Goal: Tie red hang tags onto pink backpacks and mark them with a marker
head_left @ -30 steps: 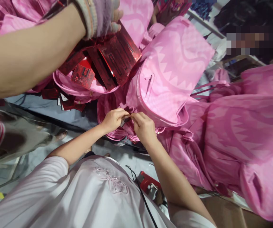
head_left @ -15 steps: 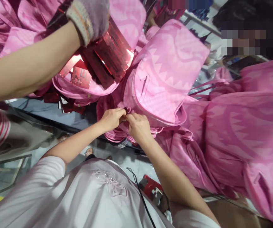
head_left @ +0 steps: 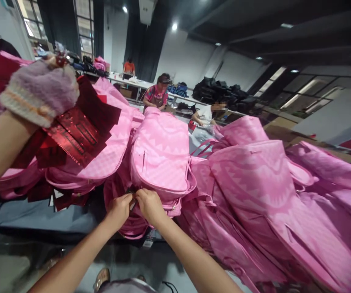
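A pink backpack (head_left: 163,150) with a pale zigzag pattern lies in front of me on the grey table (head_left: 41,217). At its lower left side my left hand (head_left: 121,209) and my right hand (head_left: 148,206) meet, fingertips pinched close together. Something small and dark sits between the fingers, too small to make out. On the left, a co-worker's hand in a fluffy purple and white glove (head_left: 41,91) holds a bunch of shiny red tags (head_left: 77,132) over another pink backpack (head_left: 114,134).
More pink backpacks (head_left: 251,183) are heaped to the right. Red and white tags (head_left: 58,195) hang below the left backpack. Several people work farther back, near tables (head_left: 139,83) and a black pile (head_left: 221,91). The table's front edge runs just below my hands.
My view has tilted up, bringing the room into sight. The gloved hand with the red tags now shows farther left. My hands stay pinched together at the same backpack.
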`<state>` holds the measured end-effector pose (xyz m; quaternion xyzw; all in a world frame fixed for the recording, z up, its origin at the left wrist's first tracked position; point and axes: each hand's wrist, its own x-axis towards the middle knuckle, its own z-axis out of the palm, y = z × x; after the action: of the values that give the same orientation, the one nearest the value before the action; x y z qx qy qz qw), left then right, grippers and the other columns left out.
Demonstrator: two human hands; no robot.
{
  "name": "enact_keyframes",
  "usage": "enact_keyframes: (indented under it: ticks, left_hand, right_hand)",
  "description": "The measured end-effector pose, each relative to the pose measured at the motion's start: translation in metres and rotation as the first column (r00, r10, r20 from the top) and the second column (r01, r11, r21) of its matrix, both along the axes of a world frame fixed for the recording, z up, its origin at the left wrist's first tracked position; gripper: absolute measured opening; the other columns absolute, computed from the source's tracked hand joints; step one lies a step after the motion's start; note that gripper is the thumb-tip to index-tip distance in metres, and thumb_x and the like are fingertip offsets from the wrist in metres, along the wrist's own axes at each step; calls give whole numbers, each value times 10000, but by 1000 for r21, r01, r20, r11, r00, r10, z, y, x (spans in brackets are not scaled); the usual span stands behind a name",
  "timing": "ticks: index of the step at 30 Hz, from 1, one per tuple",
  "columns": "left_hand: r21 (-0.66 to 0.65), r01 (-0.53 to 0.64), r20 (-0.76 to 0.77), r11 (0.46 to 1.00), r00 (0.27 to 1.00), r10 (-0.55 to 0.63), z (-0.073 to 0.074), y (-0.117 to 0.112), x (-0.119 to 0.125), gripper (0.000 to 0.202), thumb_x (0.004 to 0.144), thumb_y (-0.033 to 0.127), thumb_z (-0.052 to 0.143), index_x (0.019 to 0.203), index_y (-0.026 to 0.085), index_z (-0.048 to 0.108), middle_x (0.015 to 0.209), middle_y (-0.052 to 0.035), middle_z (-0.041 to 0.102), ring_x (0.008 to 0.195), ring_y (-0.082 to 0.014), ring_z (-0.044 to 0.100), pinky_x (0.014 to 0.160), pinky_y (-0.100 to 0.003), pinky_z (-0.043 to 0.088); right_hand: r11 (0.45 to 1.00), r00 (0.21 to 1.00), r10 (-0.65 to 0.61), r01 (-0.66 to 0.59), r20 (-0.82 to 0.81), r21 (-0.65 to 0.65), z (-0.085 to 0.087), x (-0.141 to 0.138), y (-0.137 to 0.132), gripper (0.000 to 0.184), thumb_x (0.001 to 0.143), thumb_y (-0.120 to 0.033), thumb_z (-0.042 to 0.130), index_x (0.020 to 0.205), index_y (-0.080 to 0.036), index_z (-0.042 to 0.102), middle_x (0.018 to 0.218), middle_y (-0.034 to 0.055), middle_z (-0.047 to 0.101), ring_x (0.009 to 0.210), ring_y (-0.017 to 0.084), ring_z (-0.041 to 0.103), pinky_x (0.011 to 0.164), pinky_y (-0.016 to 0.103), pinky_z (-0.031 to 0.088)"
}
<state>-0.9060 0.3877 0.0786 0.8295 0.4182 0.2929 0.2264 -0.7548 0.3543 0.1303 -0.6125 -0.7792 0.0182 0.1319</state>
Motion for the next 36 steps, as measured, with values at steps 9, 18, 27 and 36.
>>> enact_keyframes:
  ticks: [9, 18, 27, 36]
  left_hand:
    - [30, -28, 47, 999, 999, 26, 1, 4, 4, 286, 873, 93, 380, 885, 205, 643, 792, -35, 717, 750, -167, 702, 634, -232, 456]
    - [202, -38, 58, 979, 998, 27, -5, 2, -4, 326, 872, 175, 386, 886, 235, 706, 813, -34, 759, 703, -180, 727, 573, -227, 487]
    - [320, -12, 40, 947, 999, -1, -16, 15, -5, 263, 874, 242, 416, 922, 250, 674, 837, 0, 765, 678, -174, 727, 562, -224, 507]
    - [325, -7, -21, 946, 1000, 15, -7, 14, -6, 280, 878, 296, 397, 886, 236, 670, 886, -23, 773, 680, -178, 725, 563, -238, 499]
  right_hand:
    - [998, 958, -47, 59, -283, 34, -6, 4, -2, 138, 896, -66, 549, 939, -193, 583, 867, 22, 707, 786, 188, 651, 726, 279, 391]
    - [997, 938, -60, 75, -340, 31, -13, 2, -7, 95, 908, -182, 565, 995, -213, 588, 896, 37, 734, 852, 212, 706, 725, 261, 441]
    - [995, 957, -79, 92, -280, 34, -8, 4, -6, 124, 931, -242, 523, 1053, -241, 548, 974, 9, 732, 880, 207, 703, 740, 272, 447]
    - [996, 961, -78, 86, -264, 18, -10, 4, -6, 228, 893, -255, 593, 1106, -244, 513, 1014, -5, 718, 898, 184, 688, 705, 250, 413]
